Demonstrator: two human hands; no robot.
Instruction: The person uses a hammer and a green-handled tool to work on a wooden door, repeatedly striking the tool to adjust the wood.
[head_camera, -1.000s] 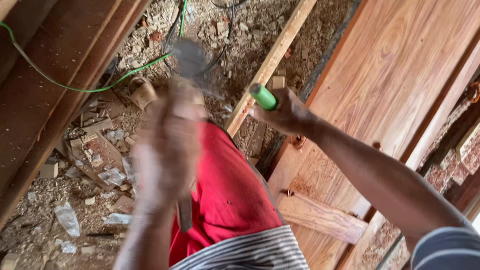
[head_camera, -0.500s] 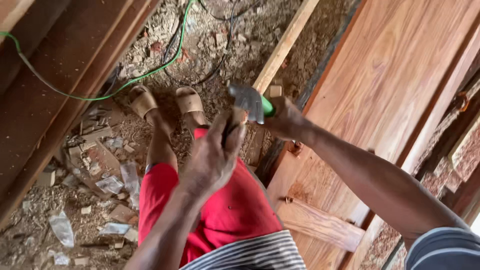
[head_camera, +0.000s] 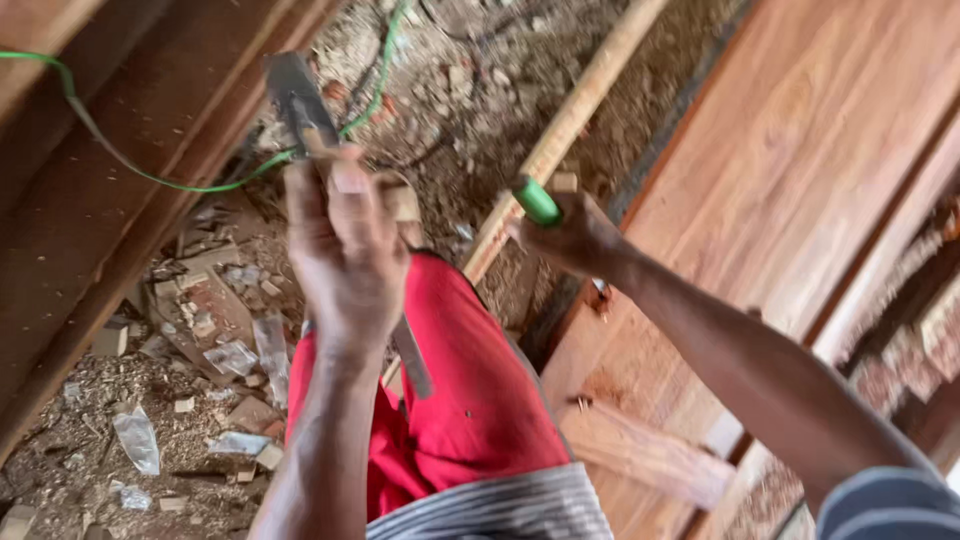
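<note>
Gripping a grey steel-headed hammer aloft, the left hand risks a glancing blow — the right hand, clenched round a green-handled chisel, sits exposed.

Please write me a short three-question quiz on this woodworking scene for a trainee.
1. True or false: the left hand holds a hammer raised.
2. What colour is the tool handle in the right hand?
3. The green cord lies: A) over the dark planks on the left, B) on the big reddish panel, C) around the wrist.

Key: 1 true; 2 green; 3 A.
</note>
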